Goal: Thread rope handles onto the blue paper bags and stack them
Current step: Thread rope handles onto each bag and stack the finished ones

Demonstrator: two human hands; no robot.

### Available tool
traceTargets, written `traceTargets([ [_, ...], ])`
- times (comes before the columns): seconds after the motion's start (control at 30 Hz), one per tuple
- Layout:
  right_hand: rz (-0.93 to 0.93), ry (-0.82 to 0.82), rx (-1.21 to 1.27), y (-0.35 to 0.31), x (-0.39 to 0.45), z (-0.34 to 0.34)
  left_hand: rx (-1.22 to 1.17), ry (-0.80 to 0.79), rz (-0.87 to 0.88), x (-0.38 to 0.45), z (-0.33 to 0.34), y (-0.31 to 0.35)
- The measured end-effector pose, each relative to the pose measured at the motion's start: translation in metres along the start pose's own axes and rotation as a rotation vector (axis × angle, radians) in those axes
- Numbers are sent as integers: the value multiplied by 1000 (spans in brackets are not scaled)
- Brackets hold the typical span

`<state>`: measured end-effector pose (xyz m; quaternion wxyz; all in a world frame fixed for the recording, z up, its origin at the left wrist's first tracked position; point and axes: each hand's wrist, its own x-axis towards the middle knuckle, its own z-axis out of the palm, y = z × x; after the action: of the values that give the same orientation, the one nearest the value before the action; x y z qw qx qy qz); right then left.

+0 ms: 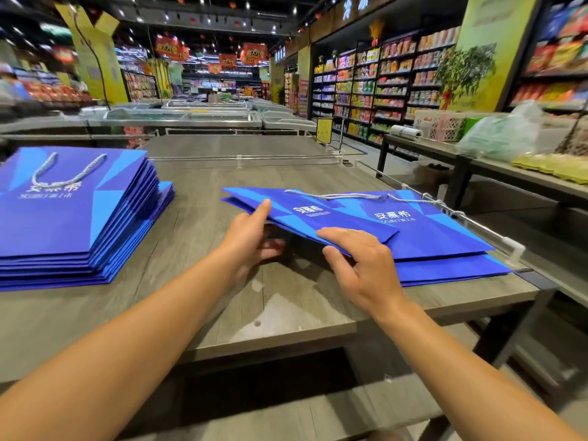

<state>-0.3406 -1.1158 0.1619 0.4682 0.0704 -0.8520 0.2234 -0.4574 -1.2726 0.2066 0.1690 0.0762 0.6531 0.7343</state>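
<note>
Finished stack: tall pile of flat blue paper bags with white lettering [73, 218] at the left of the frame, on the grey wood-grain counter [286, 310]; the top bag carries a white twisted rope handle [65, 173]; judged as completed work.
Working pile: lower pile of flat blue bags [445, 246] at the right of centre, against the counter's clear rail; a loose white rope [337, 196] lies along its far edge, and a second rope shows just beside it; whether these are threaded cannot be told.
Bag in hand: single flat blue paper bag [305, 218], raised at its near edge above the working pile, centre of the frame.
Progress: judged well along, the left pile being the taller; the bags at right remain to be handled and stacked.
Left hand [251, 237]: fingers curled under the raised bag's left edge, thumb on top; pinching it.
Right hand [359, 265]: forefinger on the bag's near corner, thumb below; a light pinch, other fingers loosely spread.
</note>
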Motion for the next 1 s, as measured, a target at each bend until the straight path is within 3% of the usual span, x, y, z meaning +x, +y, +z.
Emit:
traceTargets([
  [0.13, -18, 25, 108, -11, -4, 6, -299, 97, -51, -1, -18, 13],
  [0.33, 21, -54, 59, -7, -3, 10, -338, 266, 44, 2, -59, 30],
  [0.47, 76, -140, -6, 5, 4, 11, -338, 282, 65, -3, -80, 33],
  [0.7, 170, -220, -144, 12, 8, 16, 14, 238, 125, -20, -109, 35],
  [0.9, 338, -421, -268, -4, 26, 30, 302, 359, 433, -37, -113, 29],
  [1.0, 347, -488, -207, -15, 26, 41, 540, 278, 409, -48, -107, 11],
])
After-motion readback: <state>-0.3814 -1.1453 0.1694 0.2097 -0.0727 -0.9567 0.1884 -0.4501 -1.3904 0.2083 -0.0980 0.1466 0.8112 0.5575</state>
